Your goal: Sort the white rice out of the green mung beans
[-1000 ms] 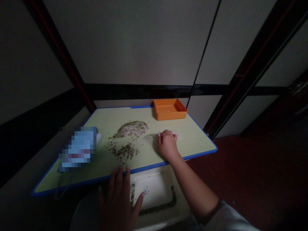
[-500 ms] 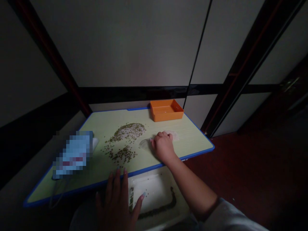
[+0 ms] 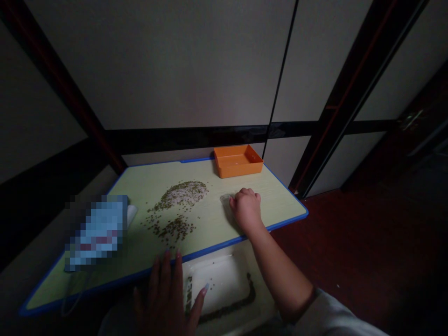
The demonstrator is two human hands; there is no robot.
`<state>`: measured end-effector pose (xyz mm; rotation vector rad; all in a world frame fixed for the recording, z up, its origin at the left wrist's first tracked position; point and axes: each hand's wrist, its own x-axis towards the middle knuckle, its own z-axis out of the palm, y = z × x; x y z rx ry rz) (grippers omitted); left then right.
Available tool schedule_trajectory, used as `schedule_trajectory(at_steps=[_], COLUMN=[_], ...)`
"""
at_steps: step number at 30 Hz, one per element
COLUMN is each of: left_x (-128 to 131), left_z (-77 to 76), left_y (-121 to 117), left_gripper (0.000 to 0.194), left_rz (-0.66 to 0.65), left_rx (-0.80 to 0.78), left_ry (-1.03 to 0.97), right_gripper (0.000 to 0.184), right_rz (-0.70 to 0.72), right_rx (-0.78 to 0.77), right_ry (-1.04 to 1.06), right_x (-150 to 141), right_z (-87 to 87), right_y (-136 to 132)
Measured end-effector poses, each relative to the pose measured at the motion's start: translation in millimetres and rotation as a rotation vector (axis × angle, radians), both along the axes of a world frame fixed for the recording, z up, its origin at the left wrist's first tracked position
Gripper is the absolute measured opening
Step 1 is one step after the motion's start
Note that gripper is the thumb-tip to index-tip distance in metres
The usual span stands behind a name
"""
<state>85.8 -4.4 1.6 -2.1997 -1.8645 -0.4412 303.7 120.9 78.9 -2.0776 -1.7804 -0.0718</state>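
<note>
Mung beans (image 3: pixel 177 210) lie scattered just left of your curled right hand (image 3: pixel 247 210) on the table (image 3: pixel 276 205), nothing visible in it; your open left hand (image 3: pixel 163 294) spreads at the near edge, well apart.

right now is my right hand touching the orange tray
Apart: the head view shows the right hand on the pale green tabletop, with bare tabletop between it and the orange tray at the far edge.

We count two hands: one left hand (image 3: pixel 163 294) and one right hand (image 3: pixel 246 210). One table (image 3: pixel 147 179) carries one orange tray (image 3: pixel 238 167), two heaps of green beans (image 3: pixel 180 195) and one blurred object (image 3: pixel 98 233). Below sits one white tray (image 3: pixel 217 280).
</note>
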Motion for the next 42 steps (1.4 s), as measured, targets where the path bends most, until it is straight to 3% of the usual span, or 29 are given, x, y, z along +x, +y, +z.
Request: schedule_trajectory(at_steps=[9,16,19,33,42], left_x=[1,2,1,3,4], left_z=[2.4,-0.6,-1.2,-0.9,1.1], left_y=[-1,-1,-1,0,-1], left_gripper=[0.069,0.069,0.070,0.070,0.068], left_rz=[0.028,0.010,0.000,-0.020,0.001], left_rx=[-0.027,0.021,0.025,0.047,0.025], left_ry=[-0.014,-0.021,-0.027,-0.020,-0.034], right_gripper=[0.028,0.029,0.029,0.029,0.025], right_rz=[-0.167,-0.152,-0.078,0.339,0.453], right_rx=[0.052,0.193,0.245,0.191,0.193], right_ry=[-0.002,0.064,0.046,-0.073,0.019], right_x=[22,20,12,-31,-36], right_z=[0.3,-0.7,-2.6,-7.3,-9.1], right_y=[-1,0,-1,0,1])
